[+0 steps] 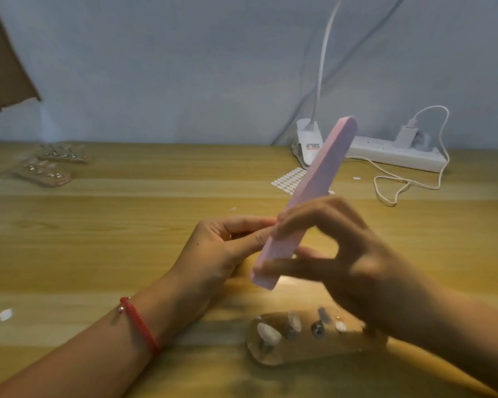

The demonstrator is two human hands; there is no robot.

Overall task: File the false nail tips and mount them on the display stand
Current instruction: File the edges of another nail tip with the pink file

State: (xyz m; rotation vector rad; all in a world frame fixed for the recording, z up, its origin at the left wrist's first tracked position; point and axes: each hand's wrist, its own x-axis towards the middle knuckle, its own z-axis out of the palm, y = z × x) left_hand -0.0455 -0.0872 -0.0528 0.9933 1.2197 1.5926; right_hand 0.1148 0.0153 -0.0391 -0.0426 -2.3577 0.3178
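Right hand [357, 254] gripping the file [322, 173], left hand [213, 248] pinching an unseen nail tip: short, light strokes should serve best.

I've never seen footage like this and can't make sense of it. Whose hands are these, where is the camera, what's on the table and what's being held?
There is no machine here: a person works with bare hands. The single picture comes from a camera worn on their head, looking forward and down. The right hand grips a long pink foam nail file, tilted up and away. The left hand, with a red cord bracelet on its wrist, brings thumb and forefinger against the file's side; what they pinch is too small to see. On the light wooden table, nearest the camera, lies a clear oblong display stand carrying a few pale false nail tips. Farther back are a sheet of white oval stickers, a white clip lamp and a white power strip.
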